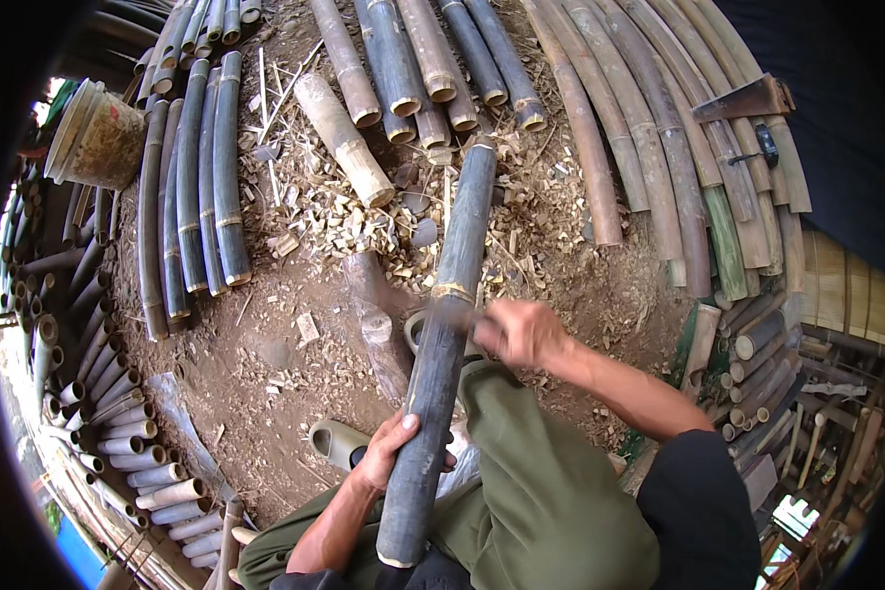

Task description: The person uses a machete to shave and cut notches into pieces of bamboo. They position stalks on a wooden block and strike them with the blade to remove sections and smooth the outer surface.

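Observation:
My left hand [388, 454] is wrapped round the lower part of a dark bamboo pole [447, 339]. The pole slants across my lap, its far end up over the wood chips and its near end by my body. A pale ring marks the joint near its middle. My right hand [523, 332] is closed on the handle of a bladed tool [452, 313], held across the pole just below that joint. Motion smears the blade, so its exact kind and whether it touches the bamboo cannot be told.
A short log [379, 324] lies beyond my lap, near a sandal [336, 444]. Wood chips [364, 221] cover the ground, with a peeled bamboo piece [344, 143] among them. Bamboo poles [649, 147] lie right, a saw [747, 100] on them. A dirty bucket [98, 136] stands left.

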`<state>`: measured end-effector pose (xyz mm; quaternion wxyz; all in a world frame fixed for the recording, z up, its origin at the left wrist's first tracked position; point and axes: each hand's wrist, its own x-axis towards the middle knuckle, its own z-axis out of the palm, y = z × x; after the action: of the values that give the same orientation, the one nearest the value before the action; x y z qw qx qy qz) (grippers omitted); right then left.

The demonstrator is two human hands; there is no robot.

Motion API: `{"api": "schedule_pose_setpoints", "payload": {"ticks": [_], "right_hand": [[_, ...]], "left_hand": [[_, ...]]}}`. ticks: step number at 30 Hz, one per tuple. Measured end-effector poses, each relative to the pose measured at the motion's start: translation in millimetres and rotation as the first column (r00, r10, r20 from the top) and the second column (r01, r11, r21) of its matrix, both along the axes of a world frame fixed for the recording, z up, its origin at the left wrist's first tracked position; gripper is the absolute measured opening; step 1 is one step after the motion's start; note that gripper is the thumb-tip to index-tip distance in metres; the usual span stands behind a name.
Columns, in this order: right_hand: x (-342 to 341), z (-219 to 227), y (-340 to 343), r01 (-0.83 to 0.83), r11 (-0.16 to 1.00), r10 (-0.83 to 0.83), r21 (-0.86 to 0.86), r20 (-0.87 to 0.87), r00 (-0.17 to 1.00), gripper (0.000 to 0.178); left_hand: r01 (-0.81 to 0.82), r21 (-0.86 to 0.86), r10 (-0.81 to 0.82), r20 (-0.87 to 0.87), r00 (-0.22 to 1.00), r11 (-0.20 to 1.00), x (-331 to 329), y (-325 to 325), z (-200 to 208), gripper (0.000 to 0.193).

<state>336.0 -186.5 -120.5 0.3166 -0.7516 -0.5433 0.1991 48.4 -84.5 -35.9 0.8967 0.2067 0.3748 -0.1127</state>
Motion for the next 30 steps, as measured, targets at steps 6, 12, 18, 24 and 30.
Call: {"api": "schedule_pose_setpoints", "payload": {"ticks": [6, 12, 18, 24, 30], "right_hand": [[-20.1, 14.1, 14.6, -0.215, 0.883, 0.131, 0.416, 0.223, 0.966, 0.062], [-2.2, 19.3, 20.0, -0.079, 0.991, 0.078, 0.106, 0.017, 0.997, 0.062], [19.4, -5.7, 15.5, 0.163, 0.975, -0.19, -0.153, -0.176, 0.966, 0.064], [22.8, -0.4, 22.6, 0.04, 0.995, -0.043, -0.096, -0.035, 0.998, 0.067], [-1.5, -2.9, 17.2, -0.105, 0.973, 0.078, 0.207, 0.134, 0.988, 0.064]], "left_hand": [[-0.114, -0.137, 0.109, -0.038, 0.993, 0.984, -0.2, -4.0, -0.6, 0.075], [-0.005, -0.146, 0.011, 0.044, 0.999, 0.989, -2.0, 11.7, -7.0, 0.077], [-0.068, -0.129, 0.068, -0.007, 0.998, 0.989, -1.9, 2.4, -4.9, 0.068], [-0.049, -0.137, 0.049, 0.001, 0.999, 0.989, -3.1, 4.0, -9.9, 0.078], [-0.054, -0.148, 0.052, -0.019, 0.998, 0.987, 1.4, 3.0, -7.2, 0.076]]}}
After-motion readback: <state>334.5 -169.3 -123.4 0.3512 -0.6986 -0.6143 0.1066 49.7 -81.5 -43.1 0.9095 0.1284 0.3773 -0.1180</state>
